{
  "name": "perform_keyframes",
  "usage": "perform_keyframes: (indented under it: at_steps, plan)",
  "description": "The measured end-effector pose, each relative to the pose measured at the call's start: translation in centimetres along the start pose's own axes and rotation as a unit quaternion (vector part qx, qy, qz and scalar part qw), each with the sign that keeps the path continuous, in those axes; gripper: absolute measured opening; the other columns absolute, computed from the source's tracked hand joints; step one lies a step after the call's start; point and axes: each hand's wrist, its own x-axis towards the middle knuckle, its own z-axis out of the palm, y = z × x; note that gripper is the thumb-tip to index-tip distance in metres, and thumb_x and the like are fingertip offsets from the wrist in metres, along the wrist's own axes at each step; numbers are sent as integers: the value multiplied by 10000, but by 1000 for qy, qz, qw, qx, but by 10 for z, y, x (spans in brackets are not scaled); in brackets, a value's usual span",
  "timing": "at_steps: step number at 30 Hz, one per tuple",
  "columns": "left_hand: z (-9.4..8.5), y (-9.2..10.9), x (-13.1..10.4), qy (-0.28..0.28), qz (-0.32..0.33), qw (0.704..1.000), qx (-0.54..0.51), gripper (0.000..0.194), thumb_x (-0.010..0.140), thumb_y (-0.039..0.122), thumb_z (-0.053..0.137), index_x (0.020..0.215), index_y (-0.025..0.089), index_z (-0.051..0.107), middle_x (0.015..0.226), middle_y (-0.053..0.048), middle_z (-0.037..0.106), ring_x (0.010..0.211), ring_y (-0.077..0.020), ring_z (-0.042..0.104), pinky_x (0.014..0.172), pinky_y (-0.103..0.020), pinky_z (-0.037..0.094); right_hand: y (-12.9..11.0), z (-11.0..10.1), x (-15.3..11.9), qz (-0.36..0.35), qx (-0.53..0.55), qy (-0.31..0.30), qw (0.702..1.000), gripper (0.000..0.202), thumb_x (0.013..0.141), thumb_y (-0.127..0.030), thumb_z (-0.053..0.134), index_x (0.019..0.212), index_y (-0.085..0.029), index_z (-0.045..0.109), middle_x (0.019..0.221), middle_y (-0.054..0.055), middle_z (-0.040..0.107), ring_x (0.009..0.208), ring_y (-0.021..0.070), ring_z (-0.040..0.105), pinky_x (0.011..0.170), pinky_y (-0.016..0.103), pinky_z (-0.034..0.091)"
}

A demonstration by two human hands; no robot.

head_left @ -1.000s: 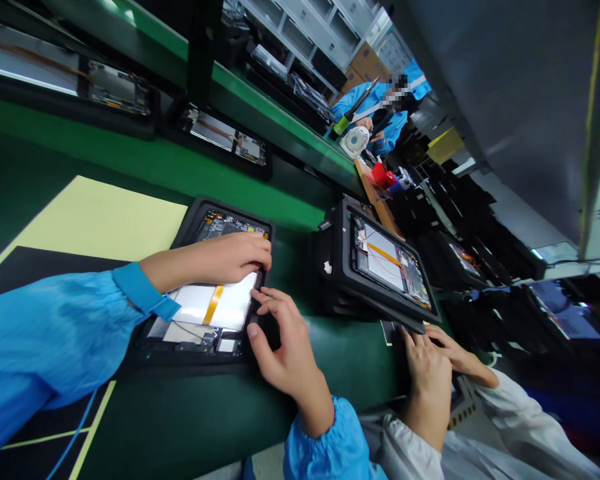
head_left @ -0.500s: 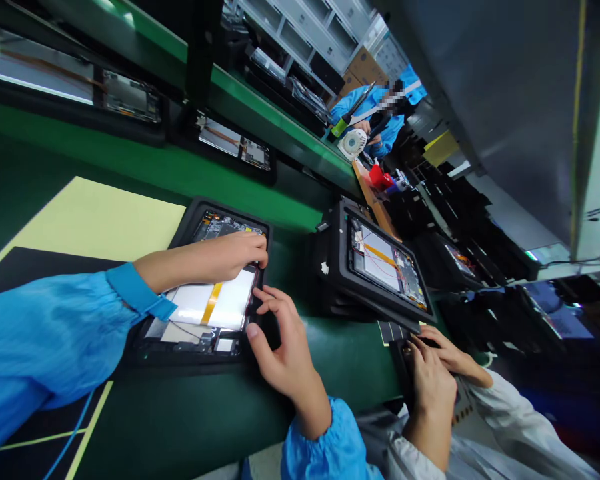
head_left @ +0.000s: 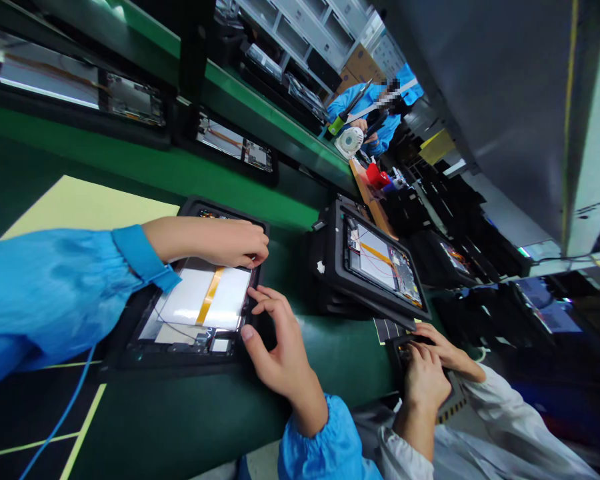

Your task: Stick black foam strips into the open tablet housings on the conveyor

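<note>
An opened tablet (head_left: 233,297), its silvery battery crossed by an amber tape strip (head_left: 209,297), lies in a black foam tray (head_left: 187,363) on the green bench. My left hand (head_left: 225,241) reaches over the tablet's far part, its fingers curled together at the right-hand edge. Whatever sits under those fingertips is hidden. My right hand (head_left: 280,347) rests by the same edge, nearer to me, thumb and fingers apart, fingertips against the rim. A blue strap (head_left: 140,257) circles my left wrist, and thin dark wires run beside the battery.
Stacked black trays (head_left: 337,267) to the right carry another opened tablet (head_left: 380,257). Further right, a co-worker's hands (head_left: 430,373) work at a dark tray. Yellow paper (head_left: 90,203) lies left. More tablets in trays (head_left: 237,147) stand at the back. A blue cord (head_left: 63,423) hangs lower left.
My left hand has shifted slightly up and flattened over the tablet, its forearm now higher in view. My right hand stays nearly in place at the edge.
</note>
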Motion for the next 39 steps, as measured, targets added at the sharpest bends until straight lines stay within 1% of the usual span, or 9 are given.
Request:
perform_keyframes:
  at_steps: [4, 8, 16, 19, 23, 26, 28, 32, 39]
  plan:
    - [-4, -5, 14, -30, 33, 999, 10, 288, 807, 315, 443, 706, 192, 684, 705, 14, 575, 718, -120, 458, 676, -302, 347, 0, 0, 0, 2, 7, -2, 1000, 183, 919, -234, 634, 1071, -244, 534, 1380, 130, 656, 1385, 232, 524, 1119, 416, 448]
    - [-5, -7, 21, -45, 51, 998, 20, 311, 816, 357, 444, 694, 195, 680, 679, 15, 574, 684, -115, 443, 646, -312, 333, 0, -1, -1, 7, 17, -3, 1000, 184, 919, -235, 633, 1076, -240, 538, 1379, 134, 652, 1394, 233, 518, 1114, 414, 454]
    - [7, -4, 4, 2, 21, 999, 47, 401, 875, 357, 345, 741, 156, 665, 771, -20, 576, 775, -139, 429, 742, -335, 341, -3, -2, -1, 7, 26, -20, 999, 213, 913, -231, 649, 1090, -246, 532, 1398, 116, 653, 1413, 222, 496, 1130, 419, 443]
    - [11, -5, -2, 16, 7, 999, 50, 409, 901, 326, 317, 789, 143, 665, 831, -30, 571, 809, -146, 436, 768, -336, 353, -3, -2, -1, 8, 26, -31, 999, 227, 904, -232, 652, 1095, -245, 531, 1418, 119, 643, 1434, 227, 476, 1138, 429, 437]
    - [11, -5, -7, 39, 2, 999, 17, 327, 946, 277, 368, 785, 158, 626, 836, -52, 570, 820, -177, 466, 781, -335, 386, -4, -3, -1, 14, 27, -49, 998, 233, 893, -261, 666, 1088, -240, 540, 1448, 136, 620, 1471, 243, 437, 1153, 445, 424]
    - [11, 0, -13, 67, 12, 997, -28, 229, 944, 189, 416, 881, 176, 636, 903, -76, 617, 893, -214, 522, 826, -337, 419, -5, -3, -1, 18, 39, -56, 998, 232, 892, -278, 672, 1079, -240, 539, 1474, 133, 601, 1500, 242, 396, 1172, 453, 401]
    - [12, 6, -17, 83, 35, 994, -64, 245, 913, 119, 429, 920, 203, 660, 961, -80, 654, 956, -232, 549, 879, -352, 419, -5, -2, 0, 23, 47, -56, 997, 230, 892, -285, 671, 1074, -244, 536, 1481, 126, 597, 1513, 240, 376, 1184, 459, 388]
    - [15, 17, -20, 54, 84, 987, -124, 302, 862, 50, 432, 773, 225, 662, 872, -64, 683, 899, -236, 573, 885, -372, 422, -5, -1, 1, 24, 64, -58, 996, 232, 887, -299, 670, 1064, -246, 529, 1489, 129, 588, 1505, 244, 399, 1189, 461, 386]
    - [12, 17, -18, 37, 97, 984, -146, 316, 836, 51, 425, 711, 229, 654, 758, -54, 667, 801, -226, 581, 850, -355, 449, -4, 0, 1, 20, 64, -52, 996, 228, 891, -285, 666, 1060, -250, 518, 1478, 122, 602, 1500, 227, 404, 1194, 453, 381]
